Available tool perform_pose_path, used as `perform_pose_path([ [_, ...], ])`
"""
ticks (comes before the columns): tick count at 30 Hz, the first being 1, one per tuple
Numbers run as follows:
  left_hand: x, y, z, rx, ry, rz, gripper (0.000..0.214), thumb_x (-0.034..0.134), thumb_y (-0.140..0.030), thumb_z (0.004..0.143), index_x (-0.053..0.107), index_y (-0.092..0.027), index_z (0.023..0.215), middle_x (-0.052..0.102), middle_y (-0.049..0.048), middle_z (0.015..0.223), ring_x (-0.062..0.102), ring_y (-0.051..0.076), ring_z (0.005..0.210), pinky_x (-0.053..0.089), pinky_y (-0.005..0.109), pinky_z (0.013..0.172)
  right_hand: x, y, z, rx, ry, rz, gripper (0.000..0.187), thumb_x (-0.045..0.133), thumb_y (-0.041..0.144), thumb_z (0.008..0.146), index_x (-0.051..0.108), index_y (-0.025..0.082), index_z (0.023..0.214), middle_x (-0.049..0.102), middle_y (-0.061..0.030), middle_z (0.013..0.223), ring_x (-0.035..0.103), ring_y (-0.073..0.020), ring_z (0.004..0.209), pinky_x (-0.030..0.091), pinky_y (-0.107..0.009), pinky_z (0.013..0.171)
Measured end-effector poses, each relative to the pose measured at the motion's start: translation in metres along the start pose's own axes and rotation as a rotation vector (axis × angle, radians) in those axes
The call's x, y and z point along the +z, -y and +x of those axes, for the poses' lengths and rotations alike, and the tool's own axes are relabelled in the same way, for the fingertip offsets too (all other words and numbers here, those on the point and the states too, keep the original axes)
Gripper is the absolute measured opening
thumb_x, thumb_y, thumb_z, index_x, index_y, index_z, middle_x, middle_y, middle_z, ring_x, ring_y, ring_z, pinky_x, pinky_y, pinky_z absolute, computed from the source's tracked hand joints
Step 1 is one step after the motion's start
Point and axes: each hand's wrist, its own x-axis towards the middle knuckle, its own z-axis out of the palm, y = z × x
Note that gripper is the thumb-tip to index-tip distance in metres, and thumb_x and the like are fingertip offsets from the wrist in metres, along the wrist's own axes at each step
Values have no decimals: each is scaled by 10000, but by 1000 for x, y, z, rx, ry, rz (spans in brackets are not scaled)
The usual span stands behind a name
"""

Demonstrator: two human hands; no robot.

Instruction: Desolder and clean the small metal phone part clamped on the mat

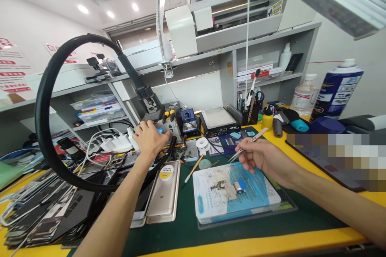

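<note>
My left hand (151, 138) reaches to the front of a grey hot air station (177, 128) with a lit blue display. Its fingers are spread, and the thumb touches the panel near the buttons. In my right hand (258, 156) is a pair of metal tweezers (261, 133), tips pointing down and left. They hover by the back edge of a blue and white flat case (208, 204) on the green mat (187, 233). On the case lies a small silver and blue part (239, 186), beside dark scorch-like marks.
A thick black hose (42, 100) loops at the left over stacked phone parts (60, 213). A gold phone (163, 196) lies left of the case, near a thin brush (193, 168). At the back stands a heating plate (218, 118); a spray can (336, 88) is at right.
</note>
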Motion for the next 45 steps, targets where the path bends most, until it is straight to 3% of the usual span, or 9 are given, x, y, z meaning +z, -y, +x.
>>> perform_pose_path([
  [45,0,0,1,-21,41,-99,554,690,-542,985,603,-186,1400,612,133,1456,628,295,1305,564,562,1117,3,3,-5,-8,1,-18,333,872,474,815,724,175,808,705,-42,675,625,-152,547,440,-249,457],
])
